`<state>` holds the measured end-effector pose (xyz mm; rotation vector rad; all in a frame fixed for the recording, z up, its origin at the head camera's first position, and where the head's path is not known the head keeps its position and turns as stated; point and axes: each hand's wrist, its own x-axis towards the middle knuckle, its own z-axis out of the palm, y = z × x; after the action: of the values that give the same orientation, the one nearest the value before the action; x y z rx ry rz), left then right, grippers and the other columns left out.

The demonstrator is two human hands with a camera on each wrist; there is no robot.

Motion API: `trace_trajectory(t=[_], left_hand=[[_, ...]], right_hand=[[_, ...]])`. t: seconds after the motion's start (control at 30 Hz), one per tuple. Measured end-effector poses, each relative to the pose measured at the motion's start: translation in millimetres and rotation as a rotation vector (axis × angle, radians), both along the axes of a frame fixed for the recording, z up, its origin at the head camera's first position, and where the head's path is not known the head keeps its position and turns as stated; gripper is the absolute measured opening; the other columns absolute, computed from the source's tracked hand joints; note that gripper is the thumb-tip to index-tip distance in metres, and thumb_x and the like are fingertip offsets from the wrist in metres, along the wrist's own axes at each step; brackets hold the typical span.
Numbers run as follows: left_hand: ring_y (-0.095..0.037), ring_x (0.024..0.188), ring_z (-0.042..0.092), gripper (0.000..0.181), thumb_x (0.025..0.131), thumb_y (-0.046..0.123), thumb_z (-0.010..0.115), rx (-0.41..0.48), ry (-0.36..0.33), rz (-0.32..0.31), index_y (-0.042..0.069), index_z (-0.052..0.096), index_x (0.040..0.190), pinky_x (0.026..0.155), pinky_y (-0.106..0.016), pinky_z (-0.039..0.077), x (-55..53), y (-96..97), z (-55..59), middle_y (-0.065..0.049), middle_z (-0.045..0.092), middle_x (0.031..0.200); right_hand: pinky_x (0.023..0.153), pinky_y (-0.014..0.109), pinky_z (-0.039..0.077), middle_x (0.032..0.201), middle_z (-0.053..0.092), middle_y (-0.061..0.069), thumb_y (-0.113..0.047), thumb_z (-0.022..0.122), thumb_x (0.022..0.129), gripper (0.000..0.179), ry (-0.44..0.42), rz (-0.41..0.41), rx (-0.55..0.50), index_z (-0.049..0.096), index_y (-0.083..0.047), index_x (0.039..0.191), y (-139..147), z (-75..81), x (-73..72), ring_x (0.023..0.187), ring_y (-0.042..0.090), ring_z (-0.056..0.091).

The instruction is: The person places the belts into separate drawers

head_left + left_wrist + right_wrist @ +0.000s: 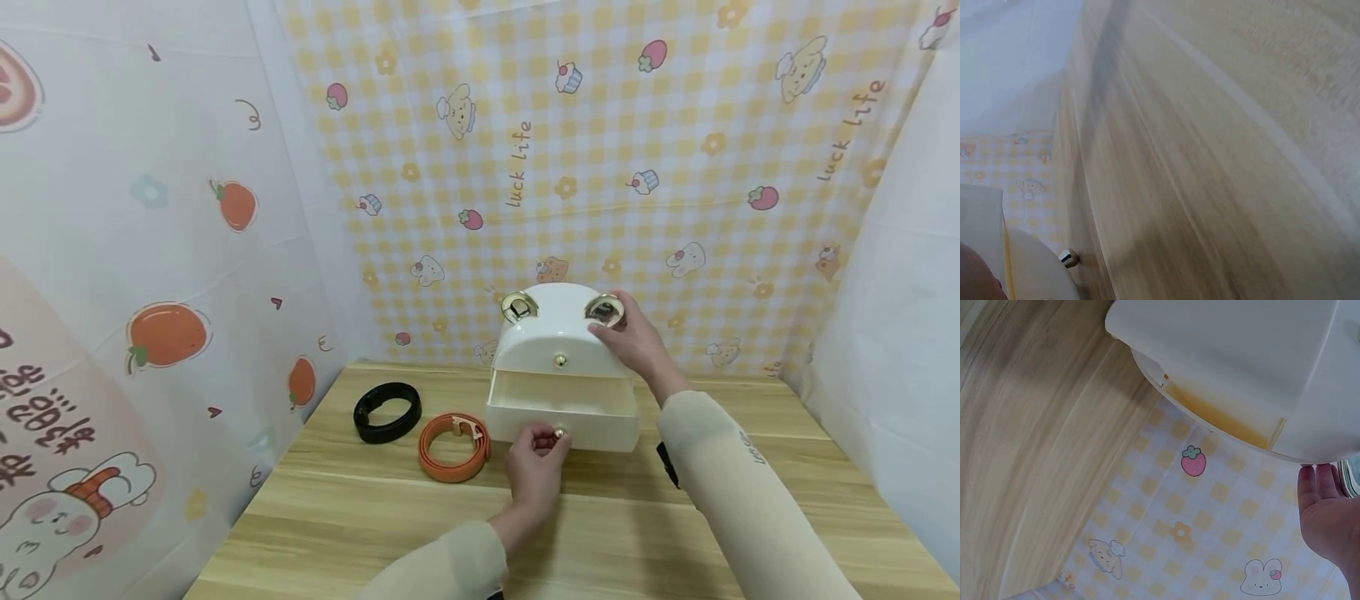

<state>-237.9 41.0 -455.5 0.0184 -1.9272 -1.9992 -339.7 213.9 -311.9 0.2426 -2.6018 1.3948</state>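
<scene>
A white tabletop drawer box (558, 333) with two gold ring-like eyes on top stands on the table, its lower drawer (525, 425) pulled out. The drawer's inside shows no contents in the head view. My left hand (536, 467) pinches the gold knob (560, 432) on that drawer's front. Up at the box's right top corner, beside the right gold eye (604, 310), my right hand (637, 337) holds on with the thumb in front and the fingers behind. In the right wrist view those fingers (1319, 481) touch the box's edge.
Left of the box lie a coiled orange belt (453, 473) with a buckle and a coiled black belt (387, 429). The wooden table (360, 517) meets a yellow checked cloth (450, 242) at the back and white cloth (225, 333) at the sides.
</scene>
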Motion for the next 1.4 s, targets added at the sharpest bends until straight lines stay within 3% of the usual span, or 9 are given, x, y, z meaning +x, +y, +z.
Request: trace_trajectory(t=[0.5,0.73,1.13,1.4], left_hand=[[-0.014,0.075,0.062,0.019,0.081,0.013,0.082,0.041,-0.060,-0.028,0.007,0.067,0.091,0.064,-0.022,0.053,24.3,-3.7,1.0,0.001,0.066,0.083],[-0.013,0.074,0.062,0.021,0.079,0.012,0.083,0.037,-0.046,-0.025,0.005,0.066,0.092,0.064,-0.021,0.053,36.2,-4.9,0.1,0.000,0.066,0.083],[-0.013,0.070,0.063,0.022,0.078,0.008,0.082,0.080,-0.041,-0.023,0.003,0.066,0.092,0.062,-0.022,0.054,43.8,-6.4,-3.9,-0.001,0.067,0.083],[-0.015,0.074,0.063,0.025,0.080,0.013,0.082,0.070,-0.057,-0.071,0.004,0.066,0.096,0.065,-0.022,0.053,51.0,-13.2,-3.4,-0.002,0.067,0.087]], right_hand=[[0.105,0.058,0.035,0.139,0.050,0.023,-0.029,0.063,0.099,0.065,-0.003,0.010,-0.001,0.027,-0.015,0.152,1,-1.1,0.0,0.129,0.041,0.047],[0.105,0.058,0.035,0.138,0.051,0.022,-0.028,0.063,0.099,0.065,-0.002,0.005,-0.002,0.028,-0.015,0.152,1,-1.2,-0.4,0.128,0.040,0.048],[0.106,0.059,0.034,0.140,0.051,0.021,-0.030,0.063,0.099,0.065,-0.018,0.015,-0.008,0.027,-0.016,0.152,1,0.0,1.1,0.129,0.040,0.047],[0.105,0.060,0.034,0.140,0.050,0.020,-0.032,0.063,0.099,0.064,-0.027,0.010,-0.009,0.028,-0.018,0.152,1,1.3,1.7,0.129,0.040,0.047]])
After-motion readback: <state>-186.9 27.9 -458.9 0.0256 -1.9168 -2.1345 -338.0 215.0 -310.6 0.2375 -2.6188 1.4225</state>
